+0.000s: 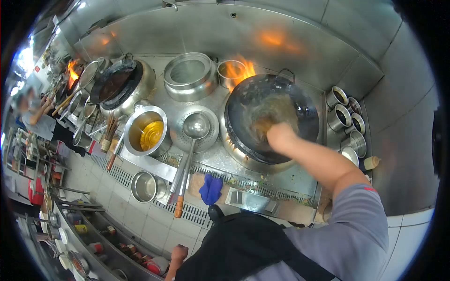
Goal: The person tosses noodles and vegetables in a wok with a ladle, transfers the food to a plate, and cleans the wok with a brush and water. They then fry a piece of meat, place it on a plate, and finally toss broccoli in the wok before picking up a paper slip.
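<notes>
Far left, a co-worker [40, 117] stands beyond the worktop [213, 157]. Left wok [99, 88] near the worktop's left end, dark liquid inside. Oil pot [136, 122] at left front, yellow oil [152, 136] in it. Left hand [178, 253] hangs low over the floor, fingers curled; can't tell how tightly or if anything's in them. Steel pot [193, 91] by the back edge. Ladle [196, 126] bowl rests on the strainer [176, 135], mid-worktop, handle past the front edge. Blue cloth [211, 189] at front edge. Flames [243, 71] at back, beside the big wok [307, 119], right of centre. Right hand [281, 136] reaches into it, fingers closed around a brown tool [262, 125], blurred, in swirling liquid [279, 108]. Tins [336, 122] line the right end.
</notes>
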The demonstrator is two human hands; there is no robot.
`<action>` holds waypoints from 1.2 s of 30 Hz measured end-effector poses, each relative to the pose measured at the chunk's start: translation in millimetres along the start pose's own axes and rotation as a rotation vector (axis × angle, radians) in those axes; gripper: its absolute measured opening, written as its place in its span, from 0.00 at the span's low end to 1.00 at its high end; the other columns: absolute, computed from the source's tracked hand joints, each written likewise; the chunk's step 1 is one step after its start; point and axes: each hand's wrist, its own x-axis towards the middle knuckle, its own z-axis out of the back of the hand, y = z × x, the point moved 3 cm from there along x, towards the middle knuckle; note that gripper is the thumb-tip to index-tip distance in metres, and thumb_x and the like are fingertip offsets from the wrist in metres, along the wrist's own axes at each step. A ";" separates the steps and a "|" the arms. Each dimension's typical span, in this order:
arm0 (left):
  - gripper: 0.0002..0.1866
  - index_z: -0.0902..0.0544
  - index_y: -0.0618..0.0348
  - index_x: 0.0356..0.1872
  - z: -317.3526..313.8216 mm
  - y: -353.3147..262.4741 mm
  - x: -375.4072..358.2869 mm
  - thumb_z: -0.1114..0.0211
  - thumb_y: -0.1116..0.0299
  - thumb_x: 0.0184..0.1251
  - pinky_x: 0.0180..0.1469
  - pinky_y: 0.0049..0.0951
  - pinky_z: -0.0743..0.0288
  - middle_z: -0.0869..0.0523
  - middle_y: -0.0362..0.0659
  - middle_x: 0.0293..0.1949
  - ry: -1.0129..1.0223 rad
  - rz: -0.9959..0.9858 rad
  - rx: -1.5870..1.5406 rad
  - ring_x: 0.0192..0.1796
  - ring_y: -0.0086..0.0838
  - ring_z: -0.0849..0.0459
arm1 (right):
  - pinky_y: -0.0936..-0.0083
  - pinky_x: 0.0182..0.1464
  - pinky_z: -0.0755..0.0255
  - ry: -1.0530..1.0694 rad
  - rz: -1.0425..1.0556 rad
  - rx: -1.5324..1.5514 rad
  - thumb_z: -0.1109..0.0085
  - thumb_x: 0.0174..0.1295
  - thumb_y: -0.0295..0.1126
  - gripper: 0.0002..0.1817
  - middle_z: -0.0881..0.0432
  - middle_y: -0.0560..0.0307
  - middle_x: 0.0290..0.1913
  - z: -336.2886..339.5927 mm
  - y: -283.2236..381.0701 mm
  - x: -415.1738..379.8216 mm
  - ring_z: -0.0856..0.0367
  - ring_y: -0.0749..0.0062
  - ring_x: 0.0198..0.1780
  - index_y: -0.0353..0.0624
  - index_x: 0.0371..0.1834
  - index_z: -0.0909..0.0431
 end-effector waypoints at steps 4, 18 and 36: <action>0.16 0.15 0.59 0.33 -27.3 9.8 24.5 0.43 0.58 0.54 0.52 0.42 0.25 0.16 0.56 0.41 0.195 -0.041 0.222 0.47 0.47 0.18 | 0.67 0.40 0.22 -0.143 -0.290 0.278 0.49 0.57 0.31 0.12 0.15 0.51 0.41 5.2 -59.7 53.7 0.15 0.61 0.43 0.44 0.36 0.14; 0.20 0.16 0.60 0.39 10.7 1.4 5.1 0.42 0.54 0.55 0.54 0.42 0.27 0.16 0.55 0.44 0.127 -0.172 0.224 0.50 0.48 0.19 | 0.63 0.41 0.21 -0.302 -0.360 0.370 0.49 0.58 0.29 0.12 0.15 0.47 0.40 -18.0 -83.8 53.5 0.15 0.57 0.43 0.40 0.36 0.15; 0.23 0.26 0.63 0.53 116.5 -334.8 -89.3 0.36 0.64 0.57 0.53 0.41 0.29 0.22 0.56 0.49 -0.349 -1.144 0.033 0.52 0.49 0.23 | 0.59 0.45 0.25 -0.551 -0.760 0.556 0.50 0.60 0.40 0.16 0.17 0.44 0.44 -23.8 -243.8 -15.1 0.18 0.50 0.45 0.43 0.44 0.21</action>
